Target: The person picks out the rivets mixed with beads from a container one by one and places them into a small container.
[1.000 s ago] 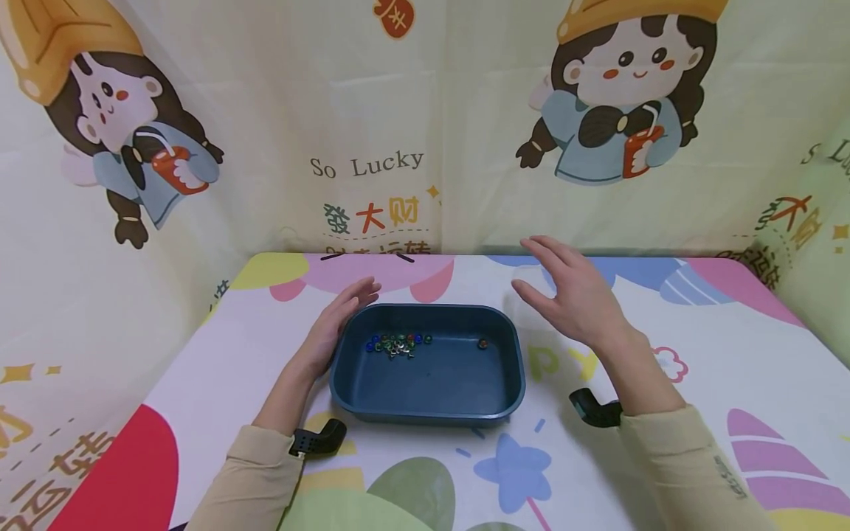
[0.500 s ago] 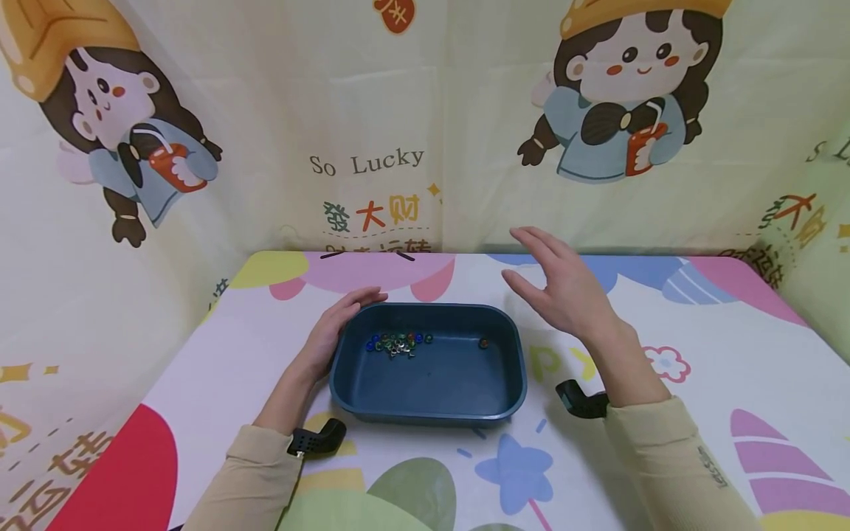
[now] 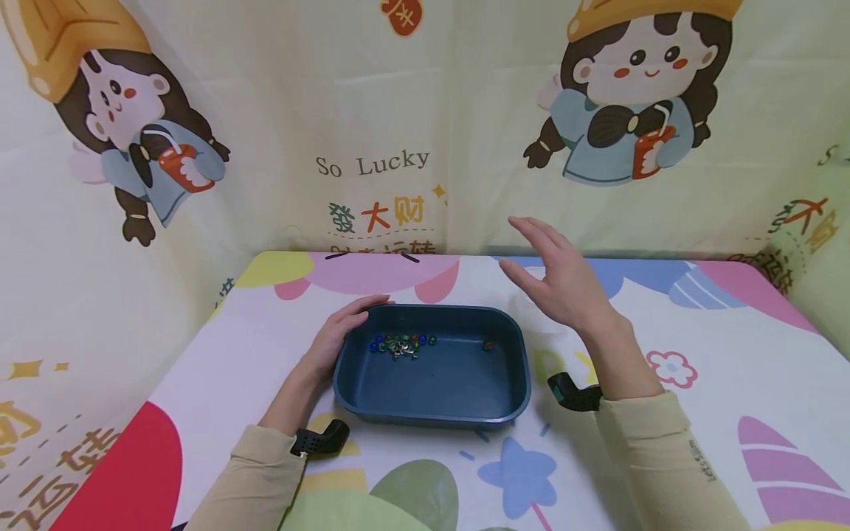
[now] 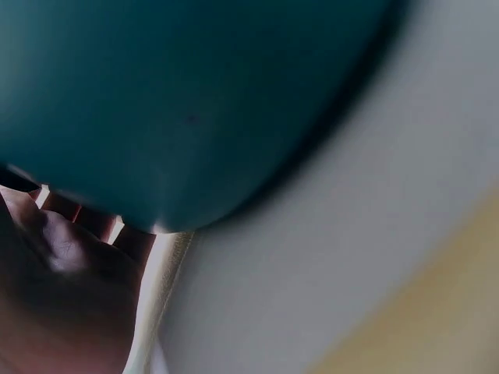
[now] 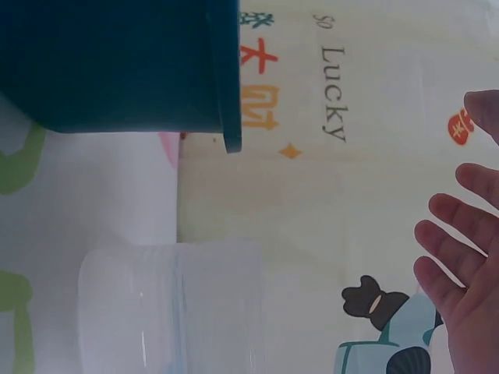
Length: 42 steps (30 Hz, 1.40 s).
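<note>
A dark blue plastic basin [image 3: 432,394] sits on the table. Inside, at its left, lie several coloured glass marbles [image 3: 423,340] beside a cluster of small silvery metal pieces [image 3: 402,348]. One brownish marble [image 3: 488,345] lies alone near the right wall. My left hand [image 3: 330,341] rests along the basin's left side, its fingers reaching round the far left corner; the left wrist view shows part of that hand close against the outer wall. Raised beyond the basin's right side, my right hand [image 3: 564,284] has spread fingers and a thumb held apart, with nothing in it.
A clear plastic container [image 5: 171,312] stands at the table's far side in the right wrist view; in the head view it is mostly lost behind the right hand. A printed curtain [image 3: 478,147] hangs behind the patterned tabletop [image 3: 717,354].
My right hand has drifted a little left and upward. The left hand's fingers have slid down against the basin's far left corner. The marbles and metal pieces have kept their places in the basin.
</note>
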Motion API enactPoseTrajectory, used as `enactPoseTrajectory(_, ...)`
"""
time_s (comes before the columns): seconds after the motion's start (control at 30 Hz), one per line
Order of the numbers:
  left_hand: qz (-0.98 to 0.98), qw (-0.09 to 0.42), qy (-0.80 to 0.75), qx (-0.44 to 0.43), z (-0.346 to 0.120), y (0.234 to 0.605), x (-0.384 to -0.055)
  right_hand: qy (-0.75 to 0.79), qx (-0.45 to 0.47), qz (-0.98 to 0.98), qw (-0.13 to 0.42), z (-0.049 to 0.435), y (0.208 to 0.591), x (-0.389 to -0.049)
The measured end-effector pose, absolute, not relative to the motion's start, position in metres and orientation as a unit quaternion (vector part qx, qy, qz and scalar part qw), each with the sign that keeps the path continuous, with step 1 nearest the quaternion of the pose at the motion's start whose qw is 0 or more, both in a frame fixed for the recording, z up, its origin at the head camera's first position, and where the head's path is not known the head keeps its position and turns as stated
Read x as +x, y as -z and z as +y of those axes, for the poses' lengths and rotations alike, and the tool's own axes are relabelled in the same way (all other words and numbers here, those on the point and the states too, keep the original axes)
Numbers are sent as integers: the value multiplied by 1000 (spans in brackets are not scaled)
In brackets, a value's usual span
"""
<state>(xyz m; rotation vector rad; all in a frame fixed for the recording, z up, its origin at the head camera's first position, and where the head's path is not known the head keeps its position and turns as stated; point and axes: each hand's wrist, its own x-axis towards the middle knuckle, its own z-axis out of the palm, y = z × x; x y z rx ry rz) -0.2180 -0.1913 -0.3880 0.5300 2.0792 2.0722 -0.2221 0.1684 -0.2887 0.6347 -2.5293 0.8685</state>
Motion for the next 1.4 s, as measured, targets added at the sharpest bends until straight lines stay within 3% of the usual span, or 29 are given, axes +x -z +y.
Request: enactPoseTrajectory(1.4,687,100,-702,162,-190,392,-218,-359,254,-881,174,146,280,-227)
